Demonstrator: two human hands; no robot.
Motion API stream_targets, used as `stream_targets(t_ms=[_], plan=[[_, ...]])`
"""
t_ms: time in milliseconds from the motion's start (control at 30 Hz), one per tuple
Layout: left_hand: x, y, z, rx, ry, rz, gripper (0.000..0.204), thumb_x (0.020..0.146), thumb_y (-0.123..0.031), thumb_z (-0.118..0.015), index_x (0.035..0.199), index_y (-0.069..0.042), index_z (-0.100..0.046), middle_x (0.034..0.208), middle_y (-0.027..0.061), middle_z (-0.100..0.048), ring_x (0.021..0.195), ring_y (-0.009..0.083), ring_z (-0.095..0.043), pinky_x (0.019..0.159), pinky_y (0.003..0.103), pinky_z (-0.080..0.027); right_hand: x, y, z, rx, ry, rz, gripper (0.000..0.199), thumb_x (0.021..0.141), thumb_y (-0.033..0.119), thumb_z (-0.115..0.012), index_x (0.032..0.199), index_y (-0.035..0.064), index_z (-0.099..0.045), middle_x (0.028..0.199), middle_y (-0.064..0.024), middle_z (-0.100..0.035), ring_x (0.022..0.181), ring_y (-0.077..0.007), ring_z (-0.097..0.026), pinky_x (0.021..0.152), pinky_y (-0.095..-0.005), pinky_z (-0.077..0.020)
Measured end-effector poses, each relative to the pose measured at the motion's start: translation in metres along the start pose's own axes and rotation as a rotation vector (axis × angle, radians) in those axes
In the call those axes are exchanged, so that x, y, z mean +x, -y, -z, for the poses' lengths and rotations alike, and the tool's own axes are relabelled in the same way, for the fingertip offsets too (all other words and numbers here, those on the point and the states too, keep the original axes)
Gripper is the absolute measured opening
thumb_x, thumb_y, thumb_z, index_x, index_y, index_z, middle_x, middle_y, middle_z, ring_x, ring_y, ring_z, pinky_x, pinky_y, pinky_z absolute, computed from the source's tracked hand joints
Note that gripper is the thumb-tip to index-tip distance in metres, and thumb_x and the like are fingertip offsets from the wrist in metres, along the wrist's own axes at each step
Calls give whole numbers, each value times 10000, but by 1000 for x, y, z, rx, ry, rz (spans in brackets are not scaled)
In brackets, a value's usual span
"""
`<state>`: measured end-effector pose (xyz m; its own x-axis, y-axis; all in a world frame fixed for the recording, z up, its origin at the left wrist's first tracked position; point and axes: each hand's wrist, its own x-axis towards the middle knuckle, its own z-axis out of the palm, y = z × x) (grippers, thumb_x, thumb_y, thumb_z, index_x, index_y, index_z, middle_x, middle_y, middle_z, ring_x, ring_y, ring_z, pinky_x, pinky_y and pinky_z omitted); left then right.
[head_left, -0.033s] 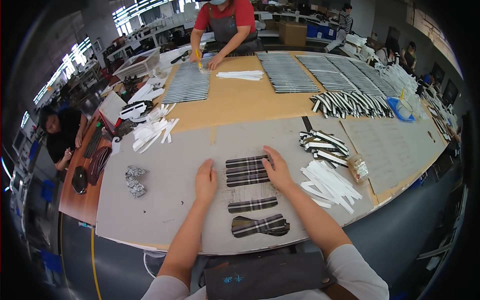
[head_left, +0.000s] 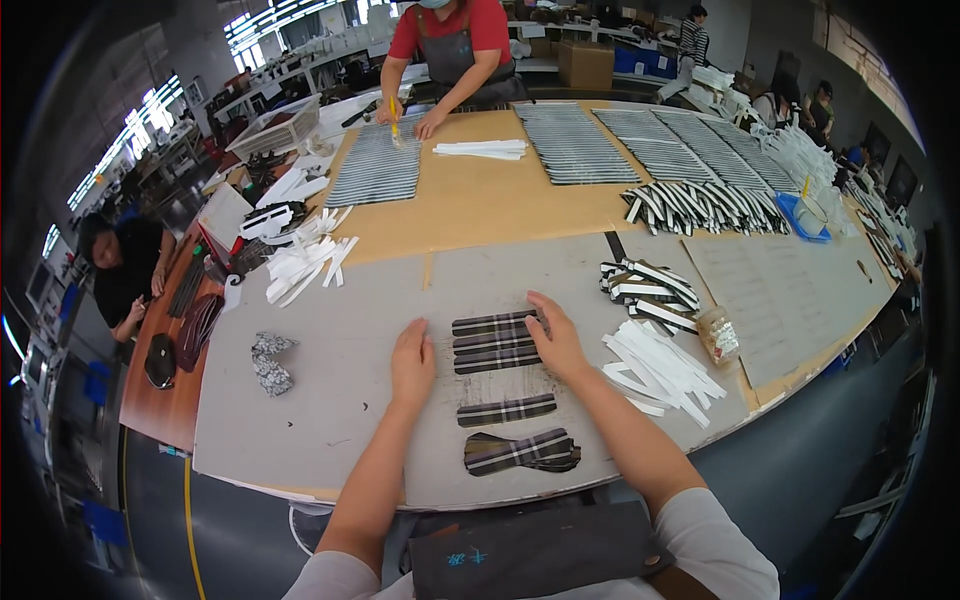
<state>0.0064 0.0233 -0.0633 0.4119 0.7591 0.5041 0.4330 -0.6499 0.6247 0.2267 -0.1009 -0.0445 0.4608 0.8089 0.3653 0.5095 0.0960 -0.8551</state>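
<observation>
The plaid strips (head_left: 492,357) lie flat between the hands, long axis running left-right, and the right hand (head_left: 558,342) is nearer, loosely spread at their right ends, can't tell if it's pressing. Left hand (head_left: 411,365) is relaxed and empty, a gap off their left ends. Basically nothing's changed from the earlier frame tbh.

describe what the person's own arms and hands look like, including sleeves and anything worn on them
The left hand and right hand are bare, with no gloves, and no watch or bracelet shows on either wrist. The forearms are uncovered too. At the picture's lower edge, loose, plain whitish sleeves cover the upper arms.
</observation>
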Motion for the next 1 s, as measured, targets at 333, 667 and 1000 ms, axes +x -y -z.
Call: stream_targets(t_ms=[333,667,1000], plan=[[7,-19,17,-219,-46,124,268,914,-4,-529,1169,4,-612,1149,183,-635,1032,307,-620,861,331,-504,8,17,11,27,-108,130,299,914,68,-556,1207,15,-580,1252,-160,-602,1158,-313,-571,987,-358,-434],[-1,-37,15,-136,174,-177,226,735,-5,-751,953,-38,-701,860,51,-596,803,227,-536,644,332,-460,-13,31,9,-152,186,98,196,768,-37,-700,948,37,-712,990,-91,-646,892,-233,-611,740,-317,-514],[-2,-41,17,-79,261,-130,212,667,-10,-794,855,-47,-705,817,37,-562,782,220,-505,631,324,-435,-12,38,16,-252,303,175,187,705,-47,-747,875,25,-718,913,-57,-649,819,-232,-597,668,-319,-498]])
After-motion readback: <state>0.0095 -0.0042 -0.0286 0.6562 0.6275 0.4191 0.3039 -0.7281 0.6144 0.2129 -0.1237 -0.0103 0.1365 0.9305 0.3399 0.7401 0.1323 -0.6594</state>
